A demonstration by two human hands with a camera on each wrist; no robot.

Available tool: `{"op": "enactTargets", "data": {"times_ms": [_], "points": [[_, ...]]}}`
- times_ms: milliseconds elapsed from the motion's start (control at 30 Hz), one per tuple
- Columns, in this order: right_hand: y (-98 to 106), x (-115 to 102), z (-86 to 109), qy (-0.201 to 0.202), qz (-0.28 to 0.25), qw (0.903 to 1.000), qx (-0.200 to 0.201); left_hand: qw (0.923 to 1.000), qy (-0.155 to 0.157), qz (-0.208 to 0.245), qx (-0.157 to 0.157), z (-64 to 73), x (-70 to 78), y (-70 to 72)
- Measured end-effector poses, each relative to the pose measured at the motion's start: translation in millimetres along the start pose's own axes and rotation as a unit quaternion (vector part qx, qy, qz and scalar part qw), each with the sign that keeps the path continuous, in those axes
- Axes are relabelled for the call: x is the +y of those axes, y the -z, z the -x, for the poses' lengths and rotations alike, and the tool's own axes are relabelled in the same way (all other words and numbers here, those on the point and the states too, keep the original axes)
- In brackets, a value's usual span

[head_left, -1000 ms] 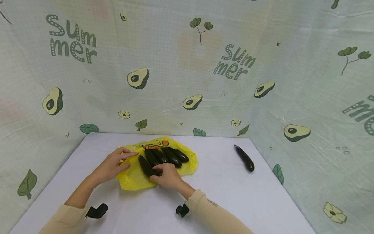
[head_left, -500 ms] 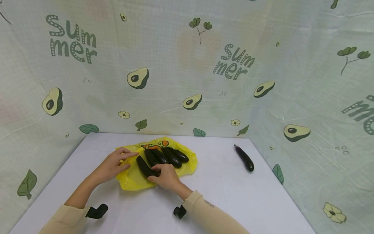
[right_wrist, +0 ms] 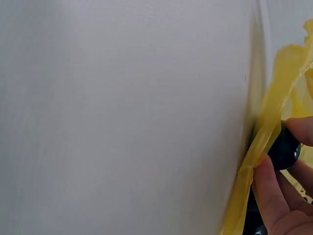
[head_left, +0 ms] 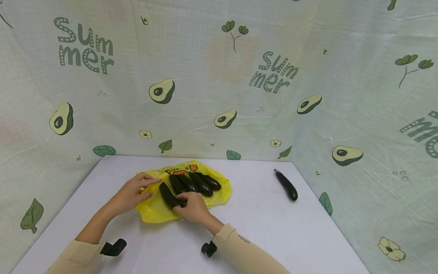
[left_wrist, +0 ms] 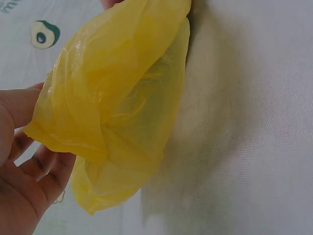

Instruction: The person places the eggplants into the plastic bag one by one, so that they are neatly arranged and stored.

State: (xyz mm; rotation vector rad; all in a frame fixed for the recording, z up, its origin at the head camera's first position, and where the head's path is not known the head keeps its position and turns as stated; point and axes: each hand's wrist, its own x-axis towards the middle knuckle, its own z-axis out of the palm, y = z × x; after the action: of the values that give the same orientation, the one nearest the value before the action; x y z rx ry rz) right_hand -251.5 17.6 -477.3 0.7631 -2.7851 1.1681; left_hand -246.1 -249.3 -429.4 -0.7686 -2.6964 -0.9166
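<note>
A yellow plastic bag point(head_left: 155, 211) lies spread on the white table, with several dark eggplants point(head_left: 202, 184) side by side in it. My right hand point(head_left: 195, 208) grips the near end of the leftmost eggplant point(head_left: 167, 195), which is set a little apart from the others. Its rounded tip shows between thumb and fingers in the right wrist view, beside the bag's rim. At the bag's left edge my left hand point(head_left: 131, 194) keeps its fingers fairly straight, thumb and index finger apart. In the left wrist view its fingertips are hidden behind the yellow plastic point(left_wrist: 112, 88).
One more eggplant point(head_left: 286, 185) lies by itself at the right side of the white table point(head_left: 253, 224). A printed cloth point(head_left: 191, 57) with avocados and leaves hangs behind the table and along both sides.
My right hand has shifted slightly left with the leftmost eggplant, whose gap from its neighbour has widened. My left hand and the lone eggplant stay in place.
</note>
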Motion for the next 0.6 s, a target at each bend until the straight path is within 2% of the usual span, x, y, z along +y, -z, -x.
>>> {"op": "enactTargets", "data": {"times_ms": [300,600], "points": [[-4.5,-4.7,-2.2,-0.005,-0.022,0.9995,0.021,1.0000,-0.002,0.000,0.002,1.0,1.0,0.0],[-12.0,-4.4,-9.6,-0.007,-0.015,0.9993,0.033,1.0000,0.008,0.003,0.000,0.4,1.9,0.0]]}}
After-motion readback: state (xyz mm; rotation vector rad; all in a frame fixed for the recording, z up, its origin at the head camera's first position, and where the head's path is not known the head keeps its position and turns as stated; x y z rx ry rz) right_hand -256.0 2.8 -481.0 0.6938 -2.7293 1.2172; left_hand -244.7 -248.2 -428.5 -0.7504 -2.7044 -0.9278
